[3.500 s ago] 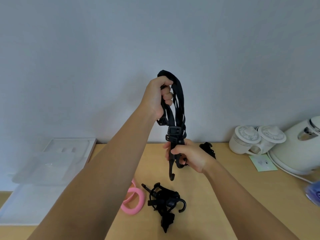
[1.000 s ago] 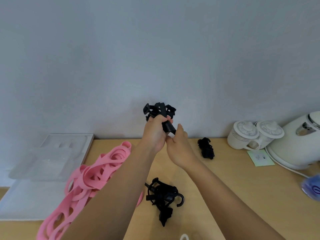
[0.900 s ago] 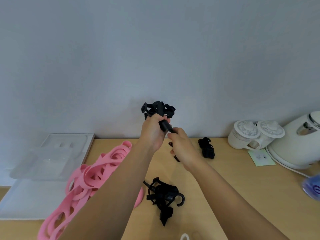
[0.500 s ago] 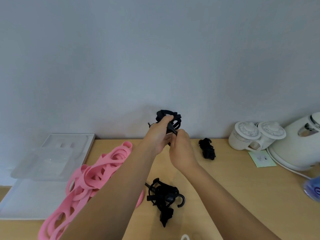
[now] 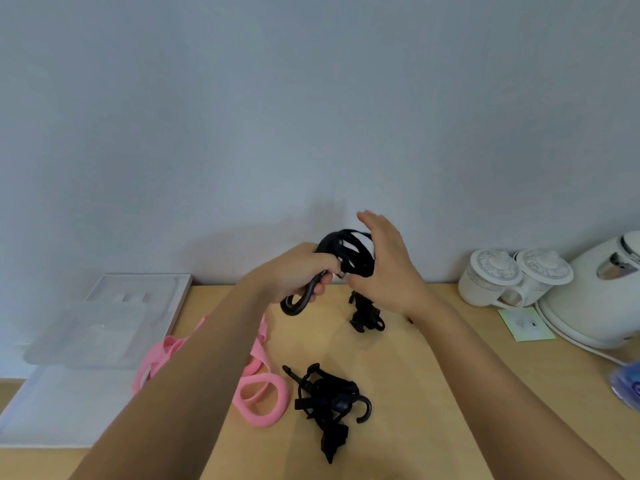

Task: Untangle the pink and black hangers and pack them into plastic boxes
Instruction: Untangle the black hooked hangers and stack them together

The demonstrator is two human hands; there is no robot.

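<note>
My left hand (image 5: 294,271) grips a folded black hanger (image 5: 349,252) above the wooden table (image 5: 433,393), its hook (image 5: 298,303) hanging below the fist. My right hand (image 5: 384,268) has straight fingers and presses flat against the hanger's looped bundle from the right. A second black hanger bundle (image 5: 329,407) lies on the table near me, and a third (image 5: 365,313) lies further back under my right hand. Pink hangers (image 5: 259,393) lie tangled at the left, partly hidden by my left forearm. Clear plastic boxes (image 5: 104,327) sit at the far left.
Two white lidded cups (image 5: 512,275) and a white kettle (image 5: 599,289) stand at the back right, with a small green card (image 5: 524,323) in front. A blue object (image 5: 628,386) shows at the right edge. A grey wall rises behind the table.
The held black hanger went from a long stretched strap to a compact folded bundle. My hands came lower, and my right hand opened flat against the bundle. The pink hangers came into view at left.
</note>
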